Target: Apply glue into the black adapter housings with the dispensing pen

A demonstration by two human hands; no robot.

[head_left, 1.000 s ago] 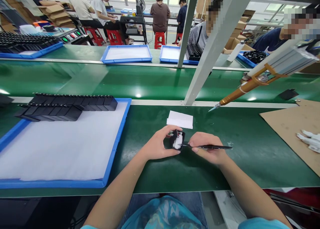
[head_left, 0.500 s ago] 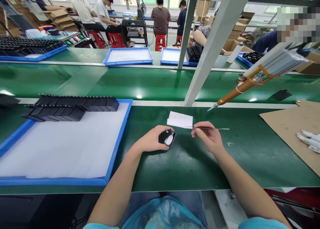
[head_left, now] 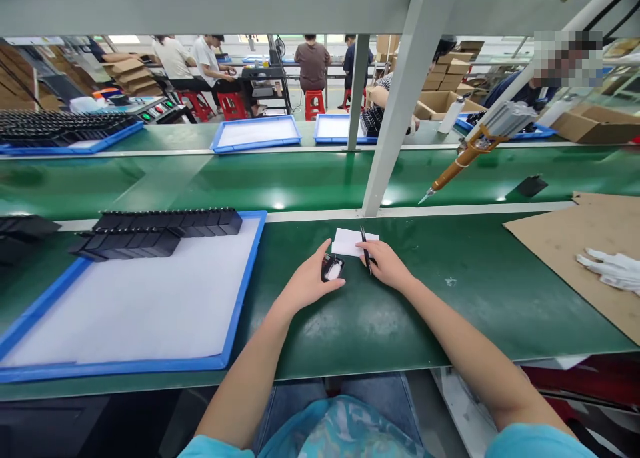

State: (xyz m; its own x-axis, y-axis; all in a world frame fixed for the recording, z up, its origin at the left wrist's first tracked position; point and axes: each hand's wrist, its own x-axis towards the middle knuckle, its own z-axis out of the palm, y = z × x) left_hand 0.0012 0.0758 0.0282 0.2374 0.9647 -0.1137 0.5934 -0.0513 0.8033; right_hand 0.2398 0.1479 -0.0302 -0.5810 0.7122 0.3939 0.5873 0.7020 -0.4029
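Where the bench begins on the left, a blue tray (head_left: 243, 281) lined in white is seen, with two rows of black parts (head_left: 165, 228) stood along its far edge and the rest of the liner bare. Just right of the tray's rim, the left hand (head_left: 306, 283) is laid on the green mat (head_left: 360, 325), its fingers curled and its thumb pressed in, so that a small black casing (head_left: 333, 269) with a white inside is gripped and held down on the mat. Just beyond the casing, a white paper slip (head_left: 345, 240) is laid flat. The right hand (head_left: 387, 266) is closed in a pinch on a slim black tool (head_left: 365, 245), which is pointed away from the body, its far end lying over the slip. The two hands are kept close together but apart.

Bare mat is left between the hands and the near edge of the bench, and a wide clear stretch between the right hand and a cardboard sheet (head_left: 560, 245) at the right, on which white gloves (head_left: 610, 270) are laid. Behind, a grey post (head_left: 395, 118) is set at the mat's far rail, and an orange dispenser (head_left: 453, 171) is hung tip-down over the belt.
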